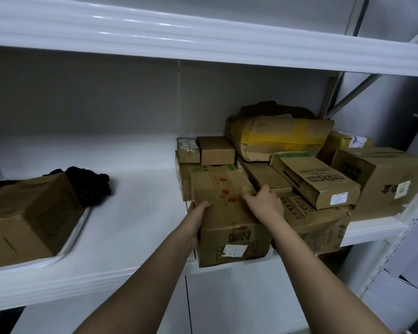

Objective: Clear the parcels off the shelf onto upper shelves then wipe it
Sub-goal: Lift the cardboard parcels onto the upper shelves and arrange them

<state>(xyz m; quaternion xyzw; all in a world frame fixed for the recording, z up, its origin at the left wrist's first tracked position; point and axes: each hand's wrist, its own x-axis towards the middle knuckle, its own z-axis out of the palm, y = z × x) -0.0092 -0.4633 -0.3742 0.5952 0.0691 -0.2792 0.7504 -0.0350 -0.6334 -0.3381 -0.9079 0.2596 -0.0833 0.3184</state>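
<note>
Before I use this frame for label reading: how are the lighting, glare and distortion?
Head view: dim, box labels too soft to read; bright glare streaks on the upper shelf edge; wide-angle bowing of shelf lines; left box and lower-right corner smeared.

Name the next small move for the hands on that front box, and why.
Probably lift the box clear of the shelf. The left hand and right hand grip its sides, it overhangs the front edge, and more parcels crowd behind it.
</note>
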